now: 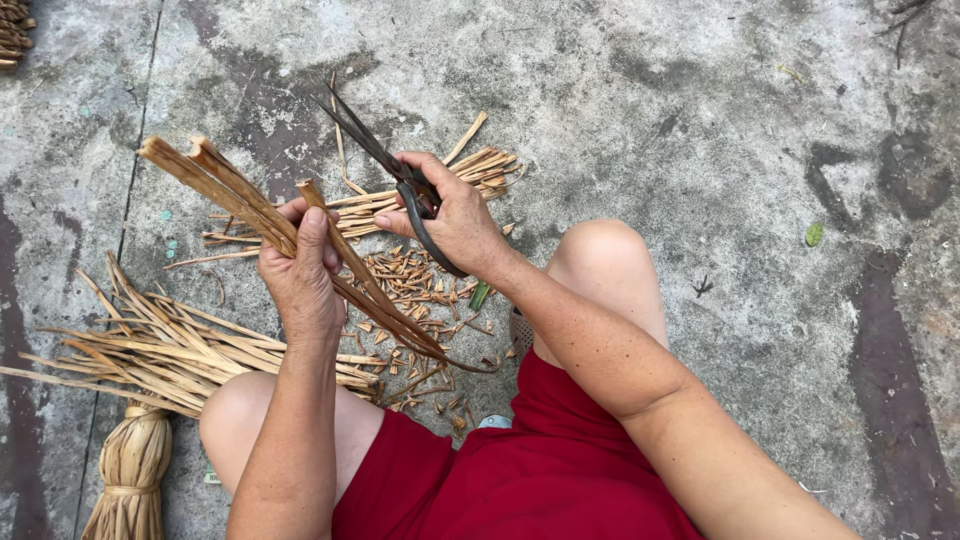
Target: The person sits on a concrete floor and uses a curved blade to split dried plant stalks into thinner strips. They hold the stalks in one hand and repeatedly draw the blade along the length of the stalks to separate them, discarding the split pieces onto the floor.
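Note:
My left hand (300, 265) grips a few long dry brown plant stalks (222, 185); their cut ends point up and to the left, and their thin tails trail down to the right. My right hand (455, 215) holds a pair of dark metal scissors (372, 145) by the handles, blades nearly together and pointing up-left, just right of the stalks' upper ends. The blades do not touch the stalks. Under both hands lies a scatter of small cut stalk pieces (415, 290) on the grey concrete ground (700, 120).
A pile of loose stalks (150, 345) lies at the left by my knee, with a tied bundle (130, 470) below it. More cut strips (470, 170) lie beyond the scissors. My bare knees and red shorts (530, 470) fill the lower middle. A small green leaf (814, 234) lies right.

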Tool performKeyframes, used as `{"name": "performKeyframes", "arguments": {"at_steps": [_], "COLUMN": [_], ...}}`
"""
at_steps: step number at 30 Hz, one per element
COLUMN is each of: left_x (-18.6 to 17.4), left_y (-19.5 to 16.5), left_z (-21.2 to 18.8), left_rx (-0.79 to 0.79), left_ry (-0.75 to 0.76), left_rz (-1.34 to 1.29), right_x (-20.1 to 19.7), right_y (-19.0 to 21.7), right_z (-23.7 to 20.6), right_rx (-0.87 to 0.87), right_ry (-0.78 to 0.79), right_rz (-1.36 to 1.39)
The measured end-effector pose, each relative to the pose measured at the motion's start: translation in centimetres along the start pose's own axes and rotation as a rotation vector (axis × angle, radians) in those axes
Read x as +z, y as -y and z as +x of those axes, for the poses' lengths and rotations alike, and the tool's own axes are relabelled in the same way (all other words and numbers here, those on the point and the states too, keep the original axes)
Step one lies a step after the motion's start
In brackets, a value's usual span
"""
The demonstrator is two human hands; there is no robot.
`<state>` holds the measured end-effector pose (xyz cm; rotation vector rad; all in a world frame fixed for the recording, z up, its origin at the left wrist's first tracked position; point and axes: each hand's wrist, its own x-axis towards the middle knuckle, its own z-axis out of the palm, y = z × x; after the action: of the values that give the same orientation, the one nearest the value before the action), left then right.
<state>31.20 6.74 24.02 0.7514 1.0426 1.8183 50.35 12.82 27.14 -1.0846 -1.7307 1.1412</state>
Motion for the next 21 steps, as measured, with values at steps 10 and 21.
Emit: {"name": "performKeyframes", "arguments": {"at_steps": [10, 21], "left_x": [-0.42, -0.18], "left_y": [0.38, 0.18], "left_z": [0.05, 0.51], "left_rx": [0.035, 0.027], "left_ry": [0.022, 0.028], "left_rz": [-0.026, -0.019], "right_x": [-0.01, -0.01], "right_y": [-0.24, 0.11], "right_z": [-0.03, 0.44], "right_rx": [-0.010, 0.013], "right_ry": [0.018, 0.044], "right_rz": [0.018, -0.033]}}
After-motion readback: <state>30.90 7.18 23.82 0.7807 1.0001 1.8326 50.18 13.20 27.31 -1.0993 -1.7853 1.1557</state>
